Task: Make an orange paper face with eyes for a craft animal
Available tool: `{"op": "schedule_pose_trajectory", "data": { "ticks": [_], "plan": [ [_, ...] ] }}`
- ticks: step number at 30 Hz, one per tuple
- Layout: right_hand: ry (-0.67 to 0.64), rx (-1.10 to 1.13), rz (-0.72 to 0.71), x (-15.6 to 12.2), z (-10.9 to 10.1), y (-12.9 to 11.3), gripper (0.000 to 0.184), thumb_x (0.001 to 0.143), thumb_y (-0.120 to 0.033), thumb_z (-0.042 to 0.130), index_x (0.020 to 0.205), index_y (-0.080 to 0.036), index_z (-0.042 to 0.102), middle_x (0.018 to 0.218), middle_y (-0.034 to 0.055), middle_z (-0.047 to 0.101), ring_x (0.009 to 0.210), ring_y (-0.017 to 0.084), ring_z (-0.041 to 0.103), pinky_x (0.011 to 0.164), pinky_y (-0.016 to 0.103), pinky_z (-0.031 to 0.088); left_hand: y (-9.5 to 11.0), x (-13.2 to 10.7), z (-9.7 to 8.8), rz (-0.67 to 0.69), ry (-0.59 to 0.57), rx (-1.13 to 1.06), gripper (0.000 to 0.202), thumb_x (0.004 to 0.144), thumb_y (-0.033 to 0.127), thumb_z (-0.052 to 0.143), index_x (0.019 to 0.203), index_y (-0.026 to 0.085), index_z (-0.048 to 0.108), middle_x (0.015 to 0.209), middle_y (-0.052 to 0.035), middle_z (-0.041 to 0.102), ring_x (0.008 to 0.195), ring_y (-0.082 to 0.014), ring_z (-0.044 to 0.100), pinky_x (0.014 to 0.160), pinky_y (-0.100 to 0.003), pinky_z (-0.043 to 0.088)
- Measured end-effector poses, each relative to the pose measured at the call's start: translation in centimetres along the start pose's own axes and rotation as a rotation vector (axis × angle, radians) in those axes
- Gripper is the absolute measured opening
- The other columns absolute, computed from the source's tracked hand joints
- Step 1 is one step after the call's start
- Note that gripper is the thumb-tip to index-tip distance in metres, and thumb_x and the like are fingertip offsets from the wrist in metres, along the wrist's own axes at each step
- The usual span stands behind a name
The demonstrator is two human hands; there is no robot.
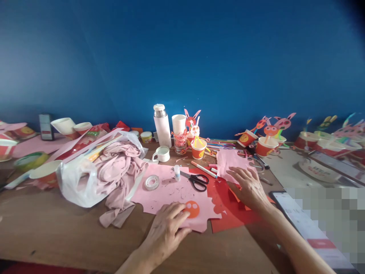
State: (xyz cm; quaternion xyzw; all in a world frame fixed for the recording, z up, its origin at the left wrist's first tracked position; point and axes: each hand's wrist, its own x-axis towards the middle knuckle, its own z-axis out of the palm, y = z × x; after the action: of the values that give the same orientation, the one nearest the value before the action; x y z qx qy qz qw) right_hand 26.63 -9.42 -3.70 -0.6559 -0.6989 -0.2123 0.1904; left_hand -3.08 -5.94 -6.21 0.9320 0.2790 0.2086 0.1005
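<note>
My left hand (169,227) rests on the pink paper (171,195), its fingertips at the left edge of an orange paper disc (191,209) with two pale round spots. Its thumb is held apart from the fingers. My right hand (251,189) is stretched out with fingers apart, over orange paper (235,193) and beside a pink paper scrap (228,161). Below these scraps lies a red sheet (222,215). Black-handled scissors (198,182), a small clear glue bottle (177,173) and a roll of clear tape (151,182) lie or stand on the pink paper.
Behind are a white mug (161,153), a thermos (162,127), stacked paper cups (178,122) and a rabbit-figure cup (199,147). A plastic bag (78,182) with pink cloth (116,161) sits left. Phones (296,217) and decorated cups (266,145) are at right, a blue wall (182,57) behind.
</note>
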Motion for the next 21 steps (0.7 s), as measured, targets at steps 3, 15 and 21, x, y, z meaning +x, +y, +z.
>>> {"op": "schedule_pose_trajectory", "data": {
  "ticks": [3, 15, 21],
  "plan": [
    [-0.009, 0.023, -0.008, -0.5, -1.0, 0.2, 0.021, 0.087, -0.025, 0.044, 0.100, -0.019, 0.060, 0.105, 0.0098, 0.068, 0.094, 0.023, 0.061, 0.091, 0.044, 0.031, -0.3, -0.1, 0.3, 0.033, 0.055, 0.007, 0.031, 0.074, 0.016, 0.063, 0.104, 0.021, 0.057, 0.106, -0.0075, 0.061, 0.096, -0.0243, 0.057, 0.081, -0.040, 0.049],
    [-0.167, 0.213, -0.122, -6.3, -4.3, -3.6, 0.015, 0.080, -0.023, 0.060, 0.095, -0.024, 0.062, 0.096, 0.0032, 0.068, 0.085, 0.020, 0.062, 0.084, 0.040, 0.037, -0.9, 0.7, 0.0, 0.044, 0.350, -0.097, 0.022, 0.089, 0.019, 0.041, 0.091, 0.017, 0.062, 0.083, -0.0067, 0.070, 0.076, -0.0153, 0.066, 0.071, -0.023, 0.053],
    [-0.174, 0.229, -0.239, -6.1, -3.5, -6.0, 0.006, 0.084, -0.021, 0.055, 0.083, -0.022, 0.061, 0.084, 0.0024, 0.065, 0.080, 0.018, 0.059, 0.080, 0.036, 0.039, -0.2, 0.8, -0.3, 0.066, 0.366, -0.001, 0.023, 0.088, 0.019, 0.041, 0.079, 0.017, 0.062, 0.076, -0.0060, 0.070, 0.071, -0.0154, 0.066, 0.068, -0.022, 0.051]
  ]
}}
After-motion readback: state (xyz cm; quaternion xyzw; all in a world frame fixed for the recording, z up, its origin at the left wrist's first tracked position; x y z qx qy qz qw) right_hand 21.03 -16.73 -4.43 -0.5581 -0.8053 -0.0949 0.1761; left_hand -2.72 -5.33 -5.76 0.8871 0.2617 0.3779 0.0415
